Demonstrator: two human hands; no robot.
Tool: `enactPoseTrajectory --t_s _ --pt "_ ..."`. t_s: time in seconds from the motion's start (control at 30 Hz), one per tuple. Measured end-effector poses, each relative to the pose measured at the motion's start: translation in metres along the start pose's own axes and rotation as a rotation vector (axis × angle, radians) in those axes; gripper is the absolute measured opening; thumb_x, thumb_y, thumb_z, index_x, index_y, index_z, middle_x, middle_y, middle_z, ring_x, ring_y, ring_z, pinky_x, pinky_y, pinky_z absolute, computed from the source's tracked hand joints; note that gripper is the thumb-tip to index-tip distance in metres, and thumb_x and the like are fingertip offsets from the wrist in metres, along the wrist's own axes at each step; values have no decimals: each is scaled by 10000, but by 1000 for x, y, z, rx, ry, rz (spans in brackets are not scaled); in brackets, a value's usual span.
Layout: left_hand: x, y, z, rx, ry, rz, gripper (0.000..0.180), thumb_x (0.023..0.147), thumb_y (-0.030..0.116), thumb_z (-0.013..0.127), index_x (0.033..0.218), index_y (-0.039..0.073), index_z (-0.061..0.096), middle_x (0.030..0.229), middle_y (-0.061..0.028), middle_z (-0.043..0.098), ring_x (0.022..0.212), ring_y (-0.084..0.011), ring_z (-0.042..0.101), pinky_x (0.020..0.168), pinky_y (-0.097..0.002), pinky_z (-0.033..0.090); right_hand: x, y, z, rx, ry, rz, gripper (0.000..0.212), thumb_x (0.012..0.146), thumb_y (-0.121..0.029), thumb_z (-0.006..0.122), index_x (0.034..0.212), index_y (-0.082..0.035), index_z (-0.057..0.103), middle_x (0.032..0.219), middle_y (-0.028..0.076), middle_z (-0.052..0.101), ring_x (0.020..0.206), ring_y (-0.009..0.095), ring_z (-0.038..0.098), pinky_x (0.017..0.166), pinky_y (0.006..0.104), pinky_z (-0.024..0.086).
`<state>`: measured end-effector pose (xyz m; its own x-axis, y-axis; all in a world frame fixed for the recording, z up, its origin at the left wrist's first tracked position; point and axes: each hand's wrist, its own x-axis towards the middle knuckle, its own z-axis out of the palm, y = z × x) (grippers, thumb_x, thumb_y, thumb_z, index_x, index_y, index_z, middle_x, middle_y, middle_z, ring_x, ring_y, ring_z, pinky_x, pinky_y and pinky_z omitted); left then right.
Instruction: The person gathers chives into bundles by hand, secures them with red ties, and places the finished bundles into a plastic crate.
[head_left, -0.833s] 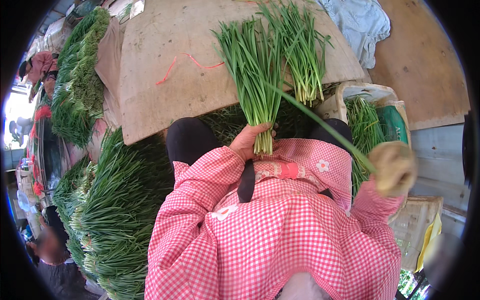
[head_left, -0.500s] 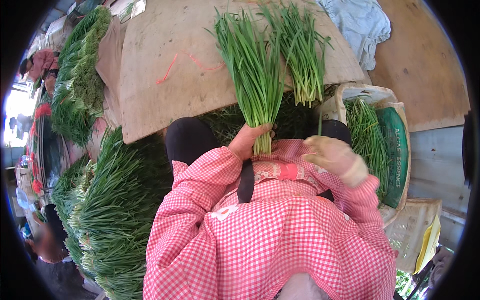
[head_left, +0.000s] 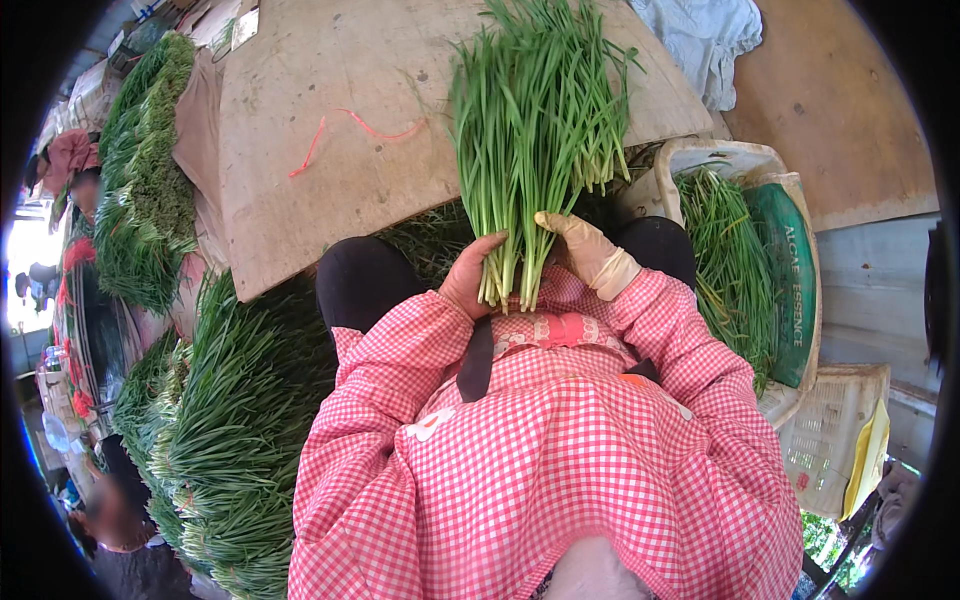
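Note:
A bunch of garlic chives (head_left: 512,170) stands between my two hands, its pale cut ends toward my lap and its green leaves reaching over the board. My bare left hand (head_left: 468,276) closes round the lower stems from the left. On the right side, my right hand (head_left: 592,256), in a pale glove, grips the same stems with its thumb on top; its other fingers are mostly hidden. Just behind, a second bunch of chives (head_left: 606,140) lies on the wooden board (head_left: 330,215), partly covered by the held one.
Left of the held bunch, a red string (head_left: 308,150) lies on the board. Heaped chives (head_left: 235,430) fill my left side. At right stands a white crate (head_left: 665,185) of greens with a green sack (head_left: 780,285). A pale blue cloth (head_left: 705,45) lies far right. Other people sit at far left.
My right hand has come left from beside the bunch onto its stems. The held bunch now looks spread wider and overlaps the second one.

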<state>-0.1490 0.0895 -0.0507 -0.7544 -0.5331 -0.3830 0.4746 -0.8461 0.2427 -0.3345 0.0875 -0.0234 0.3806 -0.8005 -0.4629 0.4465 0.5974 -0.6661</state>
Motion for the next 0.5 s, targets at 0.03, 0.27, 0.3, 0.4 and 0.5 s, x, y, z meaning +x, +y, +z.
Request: enactPoseTrajectory --t_s 0.03,0.27,0.3,0.4,0.5 --pt "1 -1 -2 -24 0 8 503 879 336 436 1238 -16 421 1155 -222 532 1031 -341 550 926 -495 420 -2 -2 0 13 -12 3 339 845 -286 585 1063 -27 563 991 73 616 893 179 584 825 312 465" --pt "-4 1 18 -134 -105 42 538 889 435 377 1244 33 424 1160 -217 524 1040 -365 535 878 -515 440 0 0 1 -168 -48 -67 397 851 -423 553 1016 -63 584 839 32 608 726 136 555 681 256 447" --pt "-4 1 17 -125 -105 47 513 895 429 372 1202 25 454 1078 -201 557 954 -343 564 825 -485 472 -3 -3 4 -218 -48 -2 413 849 -446 543 1004 -64 585 828 28 607 720 134 552 673 256 445" --pt "-3 1 20 -164 -4 48 478 905 427 371 1087 14 527 860 -158 626 733 -290 617 689 -416 539 -8 -4 3 -399 4 101 498 831 -550 497 944 -74 590 751 66 612 669 170 564 617 280 446" --pt "-2 0 16 -163 -34 64 476 906 437 374 1072 21 533 858 -153 626 728 -285 618 690 -411 537 -34 -25 8 -1643 228 -115 492 821 -552 500 904 -73 575 726 110 611 624 237 572 581 308 450"
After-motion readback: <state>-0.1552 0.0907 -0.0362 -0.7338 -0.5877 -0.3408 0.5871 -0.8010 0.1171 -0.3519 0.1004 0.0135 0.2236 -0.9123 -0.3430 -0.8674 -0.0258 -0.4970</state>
